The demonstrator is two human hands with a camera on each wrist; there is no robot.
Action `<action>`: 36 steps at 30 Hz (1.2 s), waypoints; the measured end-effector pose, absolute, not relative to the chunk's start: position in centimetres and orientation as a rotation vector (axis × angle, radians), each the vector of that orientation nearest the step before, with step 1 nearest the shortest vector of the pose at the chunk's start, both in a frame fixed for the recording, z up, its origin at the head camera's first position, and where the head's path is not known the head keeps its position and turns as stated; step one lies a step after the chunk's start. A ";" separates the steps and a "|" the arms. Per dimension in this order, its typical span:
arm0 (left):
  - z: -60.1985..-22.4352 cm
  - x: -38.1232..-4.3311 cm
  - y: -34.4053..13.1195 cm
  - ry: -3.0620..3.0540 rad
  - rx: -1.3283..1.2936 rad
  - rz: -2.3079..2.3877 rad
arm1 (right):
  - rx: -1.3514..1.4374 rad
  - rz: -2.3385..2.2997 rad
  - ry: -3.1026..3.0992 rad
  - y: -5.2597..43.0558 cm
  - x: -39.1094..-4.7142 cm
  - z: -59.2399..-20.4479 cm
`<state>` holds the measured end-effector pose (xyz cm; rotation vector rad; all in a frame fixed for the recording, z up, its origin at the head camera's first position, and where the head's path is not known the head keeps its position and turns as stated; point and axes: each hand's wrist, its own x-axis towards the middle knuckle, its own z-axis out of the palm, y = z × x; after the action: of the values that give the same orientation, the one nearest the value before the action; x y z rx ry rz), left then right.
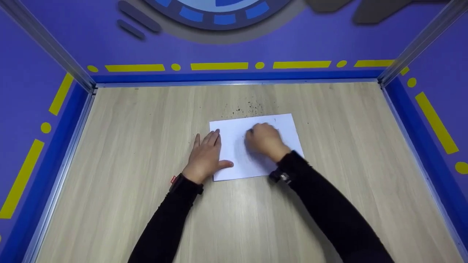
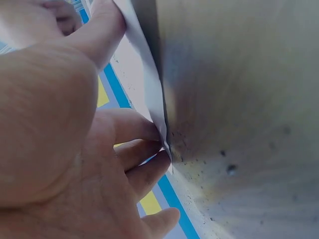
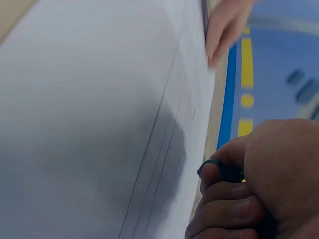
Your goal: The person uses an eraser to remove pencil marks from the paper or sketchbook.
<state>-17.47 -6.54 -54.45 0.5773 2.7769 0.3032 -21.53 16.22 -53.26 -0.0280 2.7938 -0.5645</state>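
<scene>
A white sheet of paper (image 1: pixel 234 146) lies on the wooden table; several thin lines run across the sheet (image 3: pixel 149 132) in the right wrist view. My left hand (image 1: pixel 205 155) rests on its left edge with fingers extended and the thumb out over the paper. In the left wrist view, that hand's fingers (image 2: pixel 142 134) meet the paper's edge. My right hand (image 1: pixel 266 140) is curled over the right half of the sheet, gripping a small dark object (image 1: pixel 251 130). Its dark blue-green end (image 3: pixel 212 163) shows between thumb and forefinger; the rest is hidden, and I cannot tell its kind.
Dark crumbs (image 1: pixel 252 107) are scattered on the table (image 1: pixel 146 164) just beyond the paper's far edge. Purple walls (image 1: pixel 226 51) with yellow dashes and metal edging enclose the table at the back and both sides.
</scene>
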 end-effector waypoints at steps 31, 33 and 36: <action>-54.6 -17.5 -6.6 2.774 0.565 0.324 | 0.108 -0.666 2.884 24.8 -21.2 -55.0; -54.6 -17.5 -6.6 2.768 0.559 0.320 | 0.105 -0.668 2.879 23.7 -21.2 -55.0; -54.5 -17.7 -6.6 2.764 0.569 0.324 | 0.072 -0.699 2.857 21.4 -21.0 -54.8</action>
<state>-17.68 -6.56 -54.54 0.5695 2.7645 0.3240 -20.99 21.40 -54.80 0.0725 2.8571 -0.6991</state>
